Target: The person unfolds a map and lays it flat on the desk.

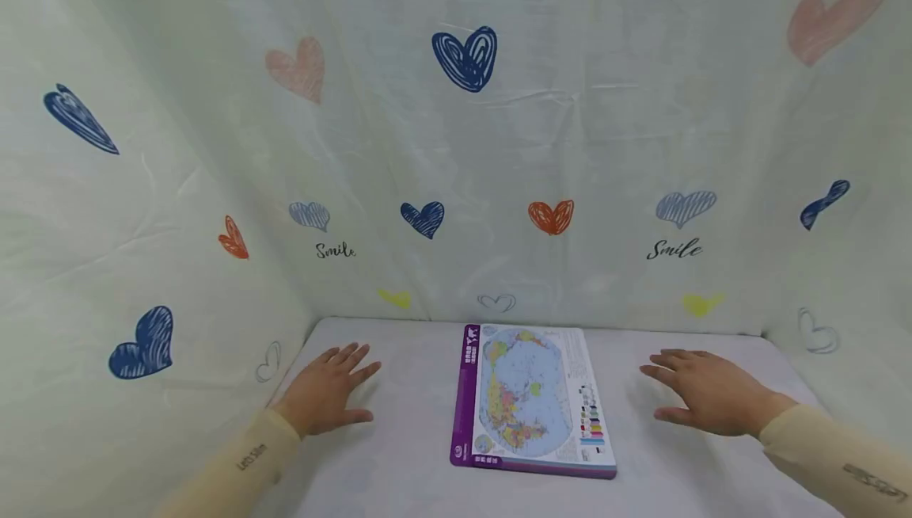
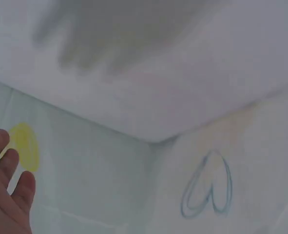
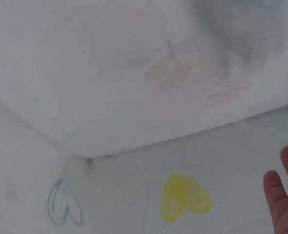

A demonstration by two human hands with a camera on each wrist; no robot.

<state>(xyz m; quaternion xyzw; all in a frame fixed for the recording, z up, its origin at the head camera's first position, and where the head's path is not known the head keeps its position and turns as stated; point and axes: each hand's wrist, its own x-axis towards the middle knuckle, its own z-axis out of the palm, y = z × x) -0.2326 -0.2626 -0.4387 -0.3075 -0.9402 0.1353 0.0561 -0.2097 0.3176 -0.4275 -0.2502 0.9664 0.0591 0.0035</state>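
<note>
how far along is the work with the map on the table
Done: nothing obvious; the map lies flat on the table. In hand: nothing; the left hand and right hand are open on either side of the map, not touching it. Left: probably all the handling, since neither hand has hold of it.

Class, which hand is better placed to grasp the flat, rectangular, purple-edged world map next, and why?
Probably the right hand: in the head view it looks closer to the flat, rectangular, purple-edged world map than the left hand does. Both are empty, so the advantage is slight.
</note>
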